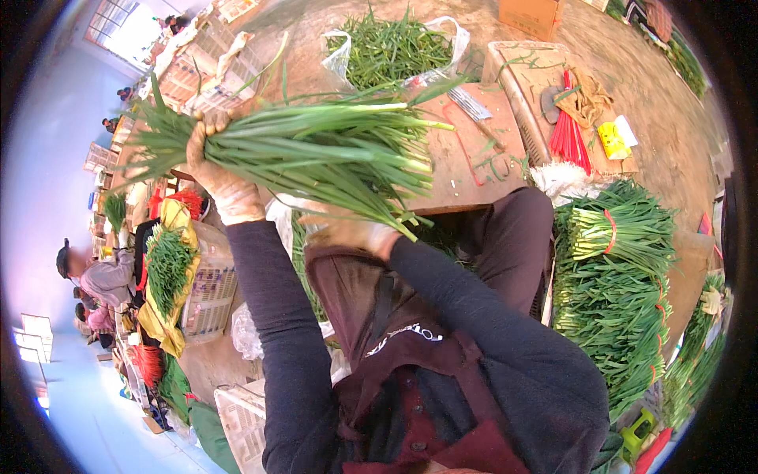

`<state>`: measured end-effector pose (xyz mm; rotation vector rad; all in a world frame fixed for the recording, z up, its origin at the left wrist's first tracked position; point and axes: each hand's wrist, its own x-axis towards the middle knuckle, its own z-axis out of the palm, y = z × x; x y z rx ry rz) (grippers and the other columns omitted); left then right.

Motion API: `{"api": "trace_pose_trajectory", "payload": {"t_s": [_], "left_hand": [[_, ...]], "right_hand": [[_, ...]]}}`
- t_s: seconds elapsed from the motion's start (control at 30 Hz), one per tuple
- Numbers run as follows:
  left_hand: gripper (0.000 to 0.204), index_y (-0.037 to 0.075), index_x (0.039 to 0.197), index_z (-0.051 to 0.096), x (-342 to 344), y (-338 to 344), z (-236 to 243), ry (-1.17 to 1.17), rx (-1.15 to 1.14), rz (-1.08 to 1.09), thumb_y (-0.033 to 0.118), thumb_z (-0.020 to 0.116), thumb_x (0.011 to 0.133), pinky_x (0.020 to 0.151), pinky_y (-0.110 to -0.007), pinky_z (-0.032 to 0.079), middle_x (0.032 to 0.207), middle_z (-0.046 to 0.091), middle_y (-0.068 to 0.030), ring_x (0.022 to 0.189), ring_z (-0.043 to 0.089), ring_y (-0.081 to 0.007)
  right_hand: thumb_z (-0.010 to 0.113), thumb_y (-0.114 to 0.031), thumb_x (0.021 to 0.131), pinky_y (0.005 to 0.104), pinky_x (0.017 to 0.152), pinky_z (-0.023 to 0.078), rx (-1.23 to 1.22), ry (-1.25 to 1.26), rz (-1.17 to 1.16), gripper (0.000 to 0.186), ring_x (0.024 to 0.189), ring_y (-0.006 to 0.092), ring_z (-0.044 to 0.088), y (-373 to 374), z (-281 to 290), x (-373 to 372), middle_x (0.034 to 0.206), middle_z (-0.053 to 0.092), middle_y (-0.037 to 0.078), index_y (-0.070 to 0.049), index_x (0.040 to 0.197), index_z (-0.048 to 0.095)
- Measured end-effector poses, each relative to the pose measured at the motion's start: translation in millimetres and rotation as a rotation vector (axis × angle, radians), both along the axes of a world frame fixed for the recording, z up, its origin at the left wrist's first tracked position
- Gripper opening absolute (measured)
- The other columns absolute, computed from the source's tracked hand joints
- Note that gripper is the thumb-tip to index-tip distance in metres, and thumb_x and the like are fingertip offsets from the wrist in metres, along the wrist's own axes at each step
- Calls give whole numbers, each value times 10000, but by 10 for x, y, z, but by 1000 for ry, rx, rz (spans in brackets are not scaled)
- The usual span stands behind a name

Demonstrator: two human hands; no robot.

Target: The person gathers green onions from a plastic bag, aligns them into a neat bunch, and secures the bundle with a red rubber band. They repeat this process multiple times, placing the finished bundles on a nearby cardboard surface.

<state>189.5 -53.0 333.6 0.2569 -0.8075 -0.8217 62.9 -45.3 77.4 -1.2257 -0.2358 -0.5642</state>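
Note:
My left hand (217,170), in a stained glove or covering, grips a bunch of long green leafy stalks (308,150) near its leafy left end; the pale cut ends point right. My right hand (347,233) is low beneath the bunch, over my lap, blurred and partly hidden by the leaves, so its fingers do not show clearly. Beyond the bunch a knife with a broad metal blade (470,105) lies on a worn board (493,166) among scraps of leaf.
Tied bundles (612,292) stack at right. A bag of greens (387,51) stands ahead; red ties (564,138) and a yellow packet (613,141) lie on a crate (513,79). A yellow sheet with greens (178,308), a plastic crate (205,292) and other people (103,276) are at left.

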Motion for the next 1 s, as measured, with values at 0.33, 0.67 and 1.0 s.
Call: {"api": "trace_pose_trajectory", "payload": {"t_s": [0.33,0.67,1.0], "left_hand": [[300,28,1049,513,240,1112,-2712,298,470,160,103,634,785,893,-365,423,758,486,-23,747,489,-164],[259,77,1035,491,47,1700,-2171,354,228,83,25,602,808,875,-322,425,706,422,15,693,450,-115],[287,43,1021,518,-436,1551,-1457,-6,630,283,191,575,781,873,-368,447,799,555,-68,768,548,-195]], "right_hand": [[711,-382,835,399,913,482,574,810,-332,681,1063,239,579,39,-585,-1611,1259,573,142,-64,1372,438],[578,-262,860,463,747,498,-628,1115,-791,282,818,387,637,33,-825,-1885,786,635,221,-4,936,662],[690,-329,867,334,1003,413,-380,161,-147,582,1181,221,539,-319,827,-964,1240,604,123,-71,1358,513]]}}
